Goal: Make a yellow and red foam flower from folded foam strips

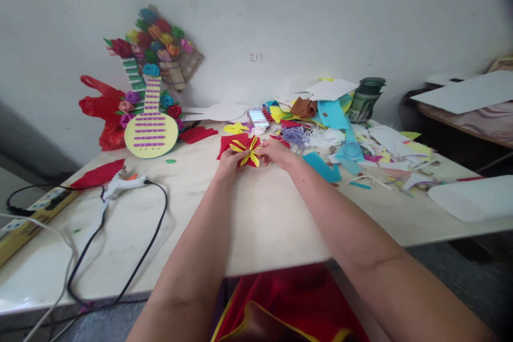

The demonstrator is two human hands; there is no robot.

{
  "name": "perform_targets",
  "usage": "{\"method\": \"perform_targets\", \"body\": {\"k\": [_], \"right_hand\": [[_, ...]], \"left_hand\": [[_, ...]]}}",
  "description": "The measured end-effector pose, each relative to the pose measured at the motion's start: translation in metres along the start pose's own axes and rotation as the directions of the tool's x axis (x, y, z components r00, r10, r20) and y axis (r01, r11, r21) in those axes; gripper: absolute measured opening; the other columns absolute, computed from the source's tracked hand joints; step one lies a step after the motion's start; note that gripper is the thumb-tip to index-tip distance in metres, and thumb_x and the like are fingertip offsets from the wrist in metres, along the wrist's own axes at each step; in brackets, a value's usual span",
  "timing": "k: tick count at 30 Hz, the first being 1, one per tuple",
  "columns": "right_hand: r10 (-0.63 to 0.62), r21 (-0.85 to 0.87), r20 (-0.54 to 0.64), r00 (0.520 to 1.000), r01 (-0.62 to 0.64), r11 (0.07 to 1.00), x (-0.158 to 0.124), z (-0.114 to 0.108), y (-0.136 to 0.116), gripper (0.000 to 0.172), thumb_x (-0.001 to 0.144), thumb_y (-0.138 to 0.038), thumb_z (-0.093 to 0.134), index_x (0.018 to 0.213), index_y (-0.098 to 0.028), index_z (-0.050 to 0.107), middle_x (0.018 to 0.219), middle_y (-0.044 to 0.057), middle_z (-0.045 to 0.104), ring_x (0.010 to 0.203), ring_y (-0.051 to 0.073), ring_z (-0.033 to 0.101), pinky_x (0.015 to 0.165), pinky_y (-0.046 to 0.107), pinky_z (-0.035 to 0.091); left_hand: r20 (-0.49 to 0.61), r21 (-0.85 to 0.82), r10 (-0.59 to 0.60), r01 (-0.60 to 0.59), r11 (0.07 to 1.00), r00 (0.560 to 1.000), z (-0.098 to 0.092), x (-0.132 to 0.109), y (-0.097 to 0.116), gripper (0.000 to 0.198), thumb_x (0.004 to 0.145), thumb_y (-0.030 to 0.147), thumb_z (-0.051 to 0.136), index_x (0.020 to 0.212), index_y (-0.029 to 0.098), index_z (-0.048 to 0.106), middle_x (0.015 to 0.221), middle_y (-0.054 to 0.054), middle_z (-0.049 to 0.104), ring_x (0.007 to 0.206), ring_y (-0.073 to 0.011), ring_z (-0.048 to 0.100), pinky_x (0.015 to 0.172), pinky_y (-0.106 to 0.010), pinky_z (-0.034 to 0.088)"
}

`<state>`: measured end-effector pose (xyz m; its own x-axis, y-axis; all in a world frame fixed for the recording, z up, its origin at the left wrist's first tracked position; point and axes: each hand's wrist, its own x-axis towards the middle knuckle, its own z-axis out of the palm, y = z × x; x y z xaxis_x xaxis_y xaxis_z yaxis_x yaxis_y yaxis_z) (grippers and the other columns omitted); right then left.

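Between my two hands is a yellow paper flower (253, 158) with narrow, pointed petals and some red showing among them. My left hand (231, 162) pinches it from the left side. On the right, the fingers of my right hand (274, 153) are closed on a petal near its middle. Just behind the flower lies a piece of red paper (226, 144), partly covered by it. Both forearms reach across the near part of the white table (264, 224). The fingertips are small in view, so their exact grip is hard to see.
A white glue gun (125, 184) with a black cord lies left, near a power strip (36, 214). Behind stands a yellow paper lute (151, 131) with paper flowers. Paper scraps (332, 115), purple string (296, 136), a green bottle (365, 99) and a white roll (473, 197) lie right.
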<state>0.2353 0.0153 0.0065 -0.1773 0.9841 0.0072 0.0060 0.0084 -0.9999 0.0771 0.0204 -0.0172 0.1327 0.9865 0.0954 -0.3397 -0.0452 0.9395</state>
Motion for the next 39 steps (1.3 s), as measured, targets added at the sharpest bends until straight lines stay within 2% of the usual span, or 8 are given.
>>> {"method": "perform_targets", "body": {"k": [12, 17, 20, 24, 28, 30, 33, 39], "right_hand": [[-0.066, -0.099, -0.130, 0.989, 0.053, 0.994, -0.002, 0.008, -0.001, 0.016, 0.064, -0.012, 0.061, 0.052, -0.016, 0.050, 0.038, -0.005, 0.048, 0.034, 0.007, 0.042, 0.036, 0.020, 0.035], [-0.133, -0.284, -0.120, 0.984, 0.094, 0.954, -0.005, 0.009, -0.008, 0.014, 0.065, -0.012, 0.057, 0.053, -0.017, 0.051, 0.040, -0.006, 0.048, 0.035, 0.008, 0.041, 0.039, 0.021, 0.032], [-0.253, -0.505, -0.118, 0.960, 0.161, 0.848, -0.005, 0.009, -0.011, 0.012, 0.066, -0.014, 0.057, 0.056, -0.018, 0.053, 0.045, -0.004, 0.051, 0.043, 0.010, 0.047, 0.046, 0.022, 0.034], [-0.419, -0.783, -0.076, 0.905, 0.207, 0.587, -0.006, 0.014, -0.012, 0.009, 0.068, -0.011, 0.055, 0.062, -0.017, 0.058, 0.064, 0.004, 0.062, 0.063, 0.016, 0.055, 0.058, 0.025, 0.036], [-0.451, -0.915, 0.015, 0.892, 0.194, 0.353, -0.011, 0.024, -0.010, 0.016, 0.075, -0.011, 0.049, 0.083, -0.014, 0.063, 0.084, 0.012, 0.066, 0.077, 0.021, 0.058, 0.066, 0.028, 0.037], [-0.466, -0.936, 0.045, 0.884, 0.200, 0.289, -0.013, 0.028, -0.008, 0.021, 0.077, -0.011, 0.046, 0.090, -0.012, 0.062, 0.090, 0.015, 0.066, 0.081, 0.022, 0.058, 0.069, 0.029, 0.037], [-0.494, -0.919, 0.021, 0.869, 0.212, 0.333, -0.012, 0.026, -0.004, 0.021, 0.077, -0.012, 0.044, 0.087, -0.013, 0.062, 0.087, 0.011, 0.066, 0.079, 0.020, 0.058, 0.068, 0.028, 0.037], [-0.459, -0.656, -0.048, 0.887, 0.318, 0.684, -0.003, 0.010, -0.001, 0.014, 0.072, -0.023, 0.051, 0.065, -0.016, 0.060, 0.063, 0.001, 0.060, 0.064, 0.013, 0.053, 0.061, 0.023, 0.037]], "left_hand": [[0.031, -0.012, 0.010, -0.010, 1.000, 0.999, 0.005, -0.004, 0.003, 0.036, 0.048, 0.024, 0.081, 0.079, 0.012, 0.068, 0.082, -0.008, 0.070, 0.072, -0.0200, 0.065, 0.075, -0.033, 0.050], [0.021, -0.001, 0.017, -0.017, 1.000, 1.000, 0.006, -0.004, 0.004, 0.035, 0.049, 0.024, 0.081, 0.079, 0.012, 0.068, 0.081, -0.007, 0.070, 0.072, -0.0193, 0.064, 0.073, -0.032, 0.051], [-0.012, 0.001, 0.019, -0.019, 1.000, 1.000, 0.006, -0.003, 0.001, 0.034, 0.049, 0.024, 0.081, 0.079, 0.012, 0.068, 0.080, -0.007, 0.069, 0.070, -0.0186, 0.064, 0.071, -0.032, 0.051], [-0.024, -0.015, 0.032, -0.033, 0.999, 0.999, 0.004, -0.001, -0.002, 0.035, 0.049, 0.025, 0.081, 0.079, 0.012, 0.067, 0.079, -0.007, 0.069, 0.070, -0.0191, 0.064, 0.071, -0.032, 0.051], [-0.024, -0.033, 0.034, -0.035, 0.999, 0.999, 0.002, 0.002, -0.004, 0.035, 0.049, 0.024, 0.081, 0.079, 0.011, 0.067, 0.078, -0.007, 0.069, 0.071, -0.0204, 0.065, 0.071, -0.033, 0.051], [-0.033, -0.041, 0.032, -0.033, 0.999, 0.999, 0.002, 0.003, -0.005, 0.036, 0.049, 0.023, 0.080, 0.080, 0.011, 0.067, 0.076, -0.007, 0.069, 0.070, -0.0204, 0.065, 0.071, -0.033, 0.050], [-0.036, -0.059, 0.046, -0.049, 0.997, 0.998, 0.001, 0.003, -0.004, 0.037, 0.048, 0.022, 0.080, 0.080, 0.011, 0.066, 0.075, -0.007, 0.069, 0.070, -0.0204, 0.065, 0.071, -0.033, 0.050], [-0.029, -0.034, -0.009, 0.008, 0.999, 1.000, 0.000, -0.001, 0.001, 0.036, 0.051, 0.023, 0.079, 0.082, 0.012, 0.067, 0.078, -0.007, 0.069, 0.068, -0.0189, 0.064, 0.066, -0.031, 0.051]]}}
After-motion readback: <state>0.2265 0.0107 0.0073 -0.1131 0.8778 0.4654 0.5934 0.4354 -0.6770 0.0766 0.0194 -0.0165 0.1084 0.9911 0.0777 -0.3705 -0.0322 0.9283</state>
